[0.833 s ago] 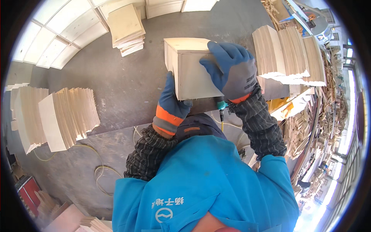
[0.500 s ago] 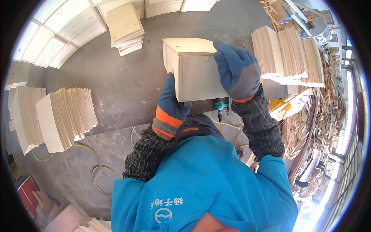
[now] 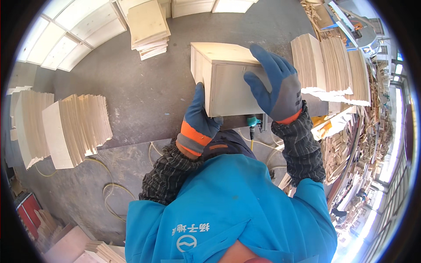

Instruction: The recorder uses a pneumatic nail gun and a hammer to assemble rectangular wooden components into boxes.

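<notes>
A pale plywood box point(image 3: 234, 90) stands on the dark tabletop in front of me. Its flat front panel faces my body. My left hand point(image 3: 198, 120), in a blue and orange work glove, grips the box's near left corner, thumb up along the side and fingers at the lower edge. At the right end of the box is my right hand point(image 3: 280, 87), gloved in blue and grey, its thumb and fingers spread apart. It overlaps the panel and top edge; whether it touches them I cannot tell. A teal air tool point(image 3: 253, 122) with a yellow hose shows below the box, partly hidden.
Stacks of thin boards stand at the left point(image 3: 79, 127) and right point(image 3: 331, 65) of the dark tabletop point(image 3: 131, 105). A pile of panels point(image 3: 149, 26) lies at the far side, near pale wooden boxes point(image 3: 83, 26). A yellow hose point(image 3: 107, 188) loops over the floor.
My right hand has loosened from the box's right end, its thumb and fingers now spread. My left hand keeps its hold. The whole view has shifted slightly.
</notes>
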### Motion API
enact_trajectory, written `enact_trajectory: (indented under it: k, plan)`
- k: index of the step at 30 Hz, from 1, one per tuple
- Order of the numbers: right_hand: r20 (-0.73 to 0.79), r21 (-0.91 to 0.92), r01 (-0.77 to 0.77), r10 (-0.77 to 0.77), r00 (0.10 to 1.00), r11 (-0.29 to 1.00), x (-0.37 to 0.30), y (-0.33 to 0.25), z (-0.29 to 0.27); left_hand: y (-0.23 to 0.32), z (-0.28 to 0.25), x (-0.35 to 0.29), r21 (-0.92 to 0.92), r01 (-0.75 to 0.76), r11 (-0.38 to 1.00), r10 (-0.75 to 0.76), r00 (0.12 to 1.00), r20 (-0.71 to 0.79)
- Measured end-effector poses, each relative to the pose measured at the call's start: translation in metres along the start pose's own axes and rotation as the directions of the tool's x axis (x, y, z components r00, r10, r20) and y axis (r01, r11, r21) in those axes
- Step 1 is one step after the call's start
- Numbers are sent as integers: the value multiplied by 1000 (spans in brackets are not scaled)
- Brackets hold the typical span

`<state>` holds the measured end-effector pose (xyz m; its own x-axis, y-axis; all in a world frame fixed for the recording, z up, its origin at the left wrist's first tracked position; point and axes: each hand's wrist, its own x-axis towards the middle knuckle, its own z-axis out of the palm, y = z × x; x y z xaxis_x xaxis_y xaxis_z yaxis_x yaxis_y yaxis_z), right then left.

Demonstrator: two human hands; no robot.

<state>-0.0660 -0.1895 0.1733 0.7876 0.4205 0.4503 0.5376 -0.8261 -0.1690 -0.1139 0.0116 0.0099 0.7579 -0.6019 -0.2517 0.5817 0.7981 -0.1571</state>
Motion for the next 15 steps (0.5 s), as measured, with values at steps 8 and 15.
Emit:
enact_trajectory:
  k: [8, 15]
  plan:
    - [-9, 79, 0, 0, 1000, 997, 7, 1, -1, 1, 8, -5, 13, 0, 1000, 1, 1000, -18]
    - [-43, 64, -11, 14, 999, 998, 6, 8, 1, -2, 9, -6, 133, -72, 988, 77, 996, -34]
